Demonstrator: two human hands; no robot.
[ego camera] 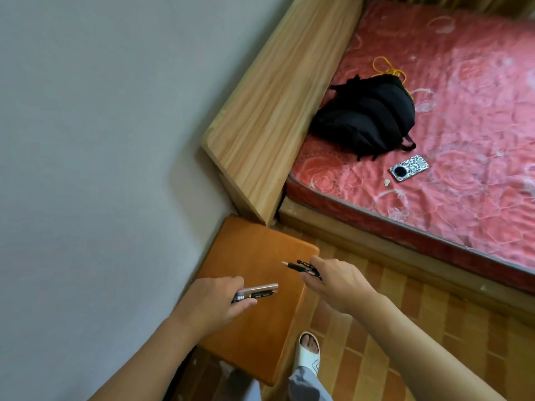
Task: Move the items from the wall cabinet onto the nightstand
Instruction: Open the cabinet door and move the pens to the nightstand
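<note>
A grey wall (pixel 86 140) fills the left side of the view. To the right lies a bed with a red rose-patterned mattress (pixel 463 140), its light wooden headboard (pixel 275 111) against the wall. On the mattress, near the headboard, sits a black backpack (pixel 367 114) with a yellow cord (pixel 388 69) trailing from behind it. Just beside the backpack, toward the foot edge of the bed, lies a phone (pixel 408 168) in a leopard-print case, face down, with a small pale scrap (pixel 386 183) next to it.

Below the bed the floor (pixel 405 328) is brown parquet. In the corner between wall and headboard stands the orange wooden nightstand (pixel 254 256), and both arms reach over its top.

The left hand (pixel 214 302) is over the wall-side half of the nightstand top, its grip curled round a small bundle of pens (pixel 260 292), dark ones and a silvery one, whose ends point toward the far right corner. The right hand (pixel 338 282) is over the right edge of the top, its grip closed round a second bundle of black pens (pixel 301 267), tips pointing toward the wall. Whether either bundle touches the top I cannot tell.

At the bottom, a foot in a white slipper (pixel 308 355) stands on the floor just beside the nightstand's near right corner, with grey trouser legs (pixel 307 383) showing.
</note>
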